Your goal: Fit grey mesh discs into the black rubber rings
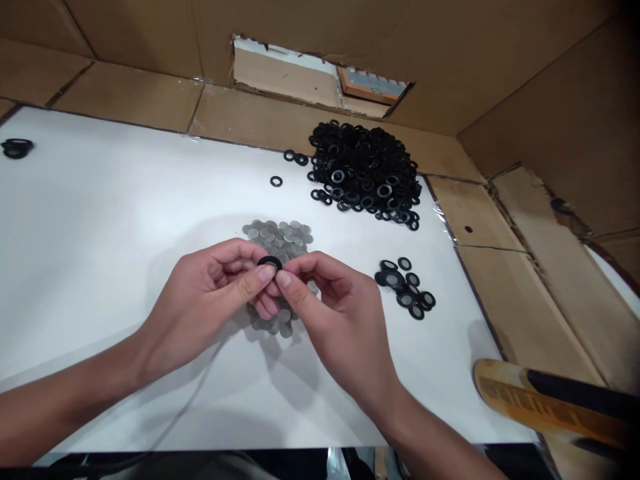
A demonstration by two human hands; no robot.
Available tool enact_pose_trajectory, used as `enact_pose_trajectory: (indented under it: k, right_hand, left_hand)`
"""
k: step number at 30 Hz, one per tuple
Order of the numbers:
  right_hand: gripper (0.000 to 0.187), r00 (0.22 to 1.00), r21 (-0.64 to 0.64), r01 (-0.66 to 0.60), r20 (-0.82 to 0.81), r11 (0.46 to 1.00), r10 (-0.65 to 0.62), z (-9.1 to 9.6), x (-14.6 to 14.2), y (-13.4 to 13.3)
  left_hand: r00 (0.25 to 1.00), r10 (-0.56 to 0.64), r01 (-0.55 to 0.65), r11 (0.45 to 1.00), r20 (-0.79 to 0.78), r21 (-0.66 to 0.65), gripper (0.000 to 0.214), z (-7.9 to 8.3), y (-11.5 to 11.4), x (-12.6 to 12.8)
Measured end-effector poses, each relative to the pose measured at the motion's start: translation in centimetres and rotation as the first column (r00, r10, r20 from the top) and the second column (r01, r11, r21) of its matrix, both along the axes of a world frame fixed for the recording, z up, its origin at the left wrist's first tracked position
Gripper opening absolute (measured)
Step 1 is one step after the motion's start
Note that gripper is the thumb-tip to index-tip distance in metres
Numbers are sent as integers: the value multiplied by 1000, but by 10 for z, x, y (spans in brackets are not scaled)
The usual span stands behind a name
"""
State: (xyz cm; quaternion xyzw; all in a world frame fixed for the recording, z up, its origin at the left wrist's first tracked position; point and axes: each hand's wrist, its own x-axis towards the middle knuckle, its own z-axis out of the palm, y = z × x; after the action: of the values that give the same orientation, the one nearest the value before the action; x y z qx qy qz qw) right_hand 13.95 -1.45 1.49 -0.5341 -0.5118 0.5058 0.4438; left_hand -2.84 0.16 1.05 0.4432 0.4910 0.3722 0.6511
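Observation:
Between both hands, above the white surface, is a black ring washer (271,260) with a greyish disc partly showing in its middle. My left hand (215,287) pinches the ring's left side with thumb and fingers. On its right edge, the thumb and index finger of my right hand (335,300) are closed too. Beneath the hands spreads a pile of small grey mesh-like discs (285,233), partly covered by my fingers. To the right of my right hand lies a small group of black rings with grey centres (406,300).
A large heap of black rings (365,160) sits at the back right, with a loose ring (276,181) near it. More black rings (17,148) lie far left. Cardboard walls (150,93) border the white tabletop (125,200). A yellow-and-black object (540,400) juts in at lower right.

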Motion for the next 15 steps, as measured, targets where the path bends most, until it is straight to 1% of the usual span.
enact_pose_trajectory:
  k: [2, 5, 7, 9, 11, 13, 15]
  right_hand:
    - [14, 1000, 17, 13, 20, 1000, -14, 0, 0, -1]
    - [3, 996, 83, 51, 70, 995, -56, -2, 2, -2]
    - [5, 990, 131, 50, 125, 990, -67, -3, 2, -2]
    - [10, 986, 132, 28, 160, 991, -49, -4, 2, -2]
    - [11, 993, 80, 1, 114, 997, -10, -5, 1, -2]
    - [13, 1000, 26, -22, 17, 999, 21, -6, -2, -3]
    - [14, 998, 13, -23, -52, 1000, 24, -7, -5, -5]
  left_hand:
    - [1000, 4, -4, 1000, -28, -3, 7, 0, 1, 0]
    - [997, 3, -4, 1000, -74, -4, 6, 0, 1, 1]
    - [996, 6, -7, 1000, -84, -12, 7, 0, 0, 1]
    - [996, 28, -29, 1000, -90, -10, 9, 0, 0, 1]
    - [995, 35, -35, 999, -89, -3, 10, 0, -1, 1]
    - [997, 12, -12, 1000, -75, -3, 9, 0, -2, 1]
    - [998, -12, 12, 1000, -63, 0, 8, 0, -2, 1]
